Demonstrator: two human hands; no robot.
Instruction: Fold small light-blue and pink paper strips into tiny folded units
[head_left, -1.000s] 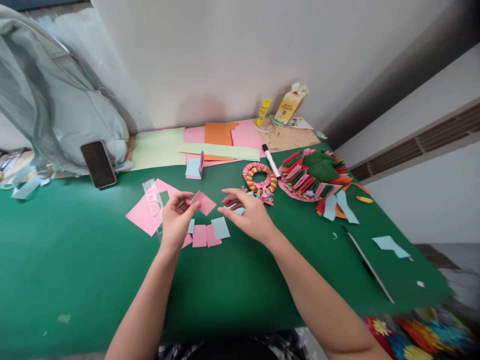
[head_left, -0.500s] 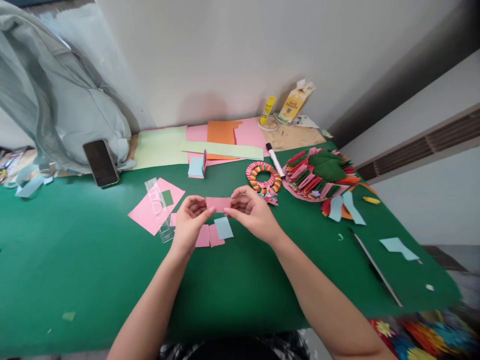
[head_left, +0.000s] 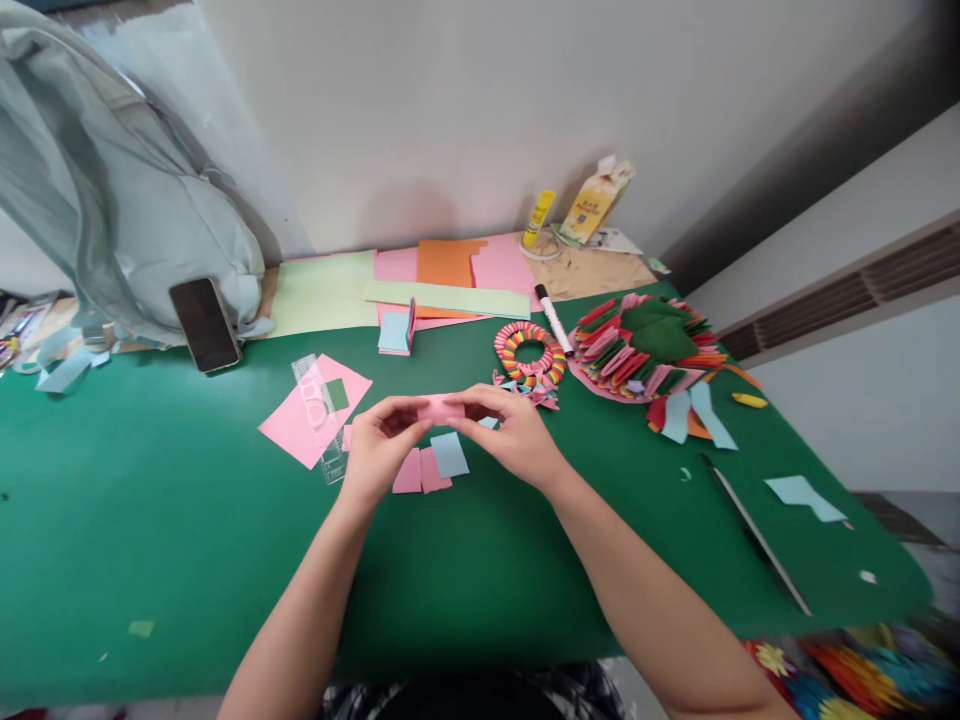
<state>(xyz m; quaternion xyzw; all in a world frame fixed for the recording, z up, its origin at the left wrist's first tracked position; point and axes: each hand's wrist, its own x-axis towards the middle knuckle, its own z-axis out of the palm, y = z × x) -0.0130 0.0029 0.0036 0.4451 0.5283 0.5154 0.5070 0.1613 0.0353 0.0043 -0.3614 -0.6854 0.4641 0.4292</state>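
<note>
Though apart, both hands (head_left: pixel 377 445) (head_left: pixel 516 435) level.

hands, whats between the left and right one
In the head view, a piece of pink paper spans the gap, held by the left hand and right hand.

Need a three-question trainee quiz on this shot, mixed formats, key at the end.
1. Multiple choice: what do the left hand and the right hand hold between them?
A) a blue square
B) a pink paper piece
C) a phone

2. True or false: the clear ruler lies across the large pink sheet, to the left of both hands.

3. Fill in: the marker on the green table has a white barrel and a ____ cap.

Key: 1: B, pinched from both ends. 2: True. 3: black.
</note>
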